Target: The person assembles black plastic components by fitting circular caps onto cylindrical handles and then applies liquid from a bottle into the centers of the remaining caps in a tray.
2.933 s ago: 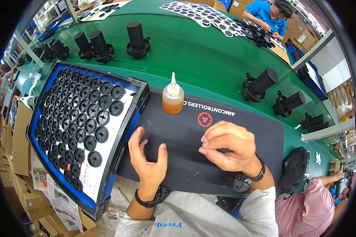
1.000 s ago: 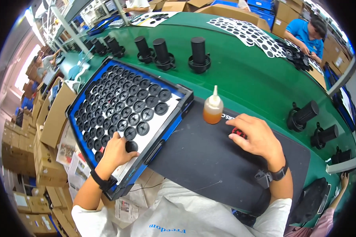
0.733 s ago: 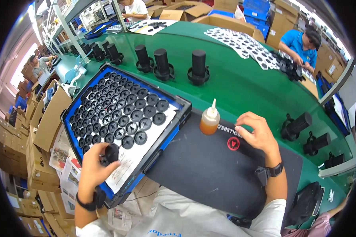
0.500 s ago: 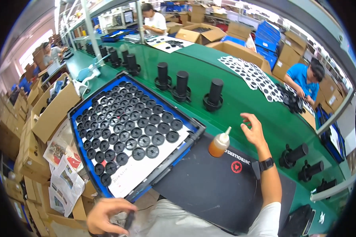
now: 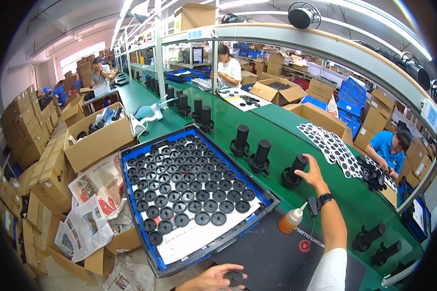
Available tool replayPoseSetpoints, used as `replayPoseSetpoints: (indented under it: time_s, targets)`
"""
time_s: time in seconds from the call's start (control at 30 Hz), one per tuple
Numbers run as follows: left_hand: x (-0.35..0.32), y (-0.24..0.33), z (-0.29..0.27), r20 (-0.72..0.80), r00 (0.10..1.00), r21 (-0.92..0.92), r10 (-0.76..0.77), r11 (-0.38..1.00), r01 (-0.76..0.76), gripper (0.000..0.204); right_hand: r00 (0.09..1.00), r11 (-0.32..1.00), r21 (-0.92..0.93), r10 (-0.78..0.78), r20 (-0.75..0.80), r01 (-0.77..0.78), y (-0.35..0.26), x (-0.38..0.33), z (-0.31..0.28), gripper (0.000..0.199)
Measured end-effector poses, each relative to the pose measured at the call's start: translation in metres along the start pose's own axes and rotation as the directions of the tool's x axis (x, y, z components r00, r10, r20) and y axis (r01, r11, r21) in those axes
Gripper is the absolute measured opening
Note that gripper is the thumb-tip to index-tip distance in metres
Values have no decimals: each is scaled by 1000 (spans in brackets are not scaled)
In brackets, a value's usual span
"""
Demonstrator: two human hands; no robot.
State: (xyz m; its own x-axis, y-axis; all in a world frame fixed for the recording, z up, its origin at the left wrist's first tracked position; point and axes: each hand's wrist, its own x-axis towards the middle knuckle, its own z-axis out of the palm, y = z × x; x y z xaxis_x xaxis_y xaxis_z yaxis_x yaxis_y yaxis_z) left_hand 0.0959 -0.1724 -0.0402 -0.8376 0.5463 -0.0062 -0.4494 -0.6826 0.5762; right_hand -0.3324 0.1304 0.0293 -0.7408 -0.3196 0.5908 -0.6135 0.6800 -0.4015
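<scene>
My right hand (image 5: 314, 173) is closed around the upper part of a black cylinder on a round base (image 5: 293, 175), which stands upright on the green bench. Low in the view, my left hand (image 5: 210, 280) pinches a round black disc (image 5: 234, 278). Between my arms stands a squeeze bottle (image 5: 290, 221) of amber liquid with a pale nozzle, on the black mat (image 5: 257, 252). To the left lies a blue tray (image 5: 153, 259), where rows of similar black discs (image 5: 195, 194) rest on a white sheet.
More black cylinders (image 5: 260, 155) line the green bench (image 5: 286, 136), and others (image 5: 369, 237) lie tilted at the right. Open cardboard boxes (image 5: 99, 150) and crumpled paper (image 5: 85, 228) flank the tray. A co-worker in blue (image 5: 387, 151) sits across the bench near dotted sheets (image 5: 330, 148).
My right hand has gone from empty above the mat to gripping the cylinder. My left hand, still with the disc, now shows farther right. The whole view has shifted upward.
</scene>
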Motion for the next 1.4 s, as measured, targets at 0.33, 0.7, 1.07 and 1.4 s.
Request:
replayPoseSetpoints:
  time_s: [0.33,0.7,1.07,1.4]
  targets:
    - [42,4,0,40,997,-217,-67,973,74,53,840,912,387,314,-443,-137,-2,-54,-48,51]
    - [137,-18,30,155,962,-225,-226,940,257,52,637,887,449,288,-715,103,-81,-169,-176,52]
    - [173,-6,68,152,987,-125,53,992,-33,51,776,374,853,385,-500,363,-120,-161,-167,46]
    - [190,-21,91,218,846,350,487,770,-533,68,836,-315,905,544,-74,285,-125,-158,-137,48]
